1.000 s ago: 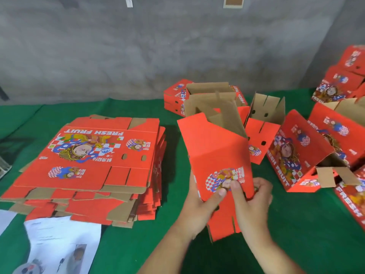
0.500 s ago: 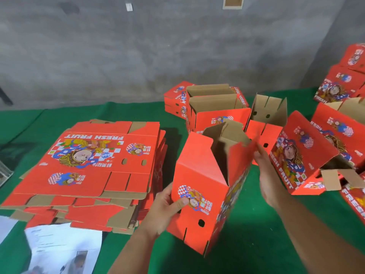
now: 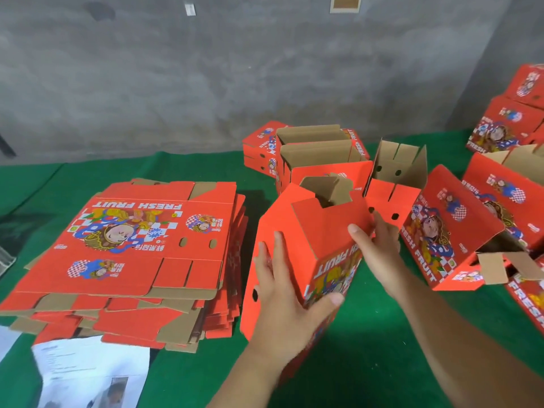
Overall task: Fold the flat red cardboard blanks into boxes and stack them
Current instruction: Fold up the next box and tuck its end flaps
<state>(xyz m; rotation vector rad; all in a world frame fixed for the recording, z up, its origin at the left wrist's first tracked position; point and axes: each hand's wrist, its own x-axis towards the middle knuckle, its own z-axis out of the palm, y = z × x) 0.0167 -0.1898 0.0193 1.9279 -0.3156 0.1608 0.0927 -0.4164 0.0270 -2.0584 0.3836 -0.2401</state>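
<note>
A partly folded red box (image 3: 321, 231) stands tilted on the green table cloth (image 3: 382, 357), its top flaps half closed and brown inside showing. My left hand (image 3: 282, 301) lies on its near plain panel, fingers spread upward and thumb wrapped round the corner onto the printed "FRESH FRUIT" side. My right hand (image 3: 379, 245) grips the box's upper right edge, thumb on the top flap and fingers behind. A stack of flat red blanks (image 3: 132, 245) lies to the left.
Folded open-topped boxes (image 3: 312, 160) stand stacked behind the held box. More boxes lie on their sides at the right (image 3: 450, 231), with others piled at the far right (image 3: 506, 125). Printed paper sheets (image 3: 88, 375) lie at the lower left. A grey wall runs behind.
The box has turned so its printed side faces right, and its top flaps have come down. My left hand slid up onto the near panel. My right hand moved in onto the upper edge.
</note>
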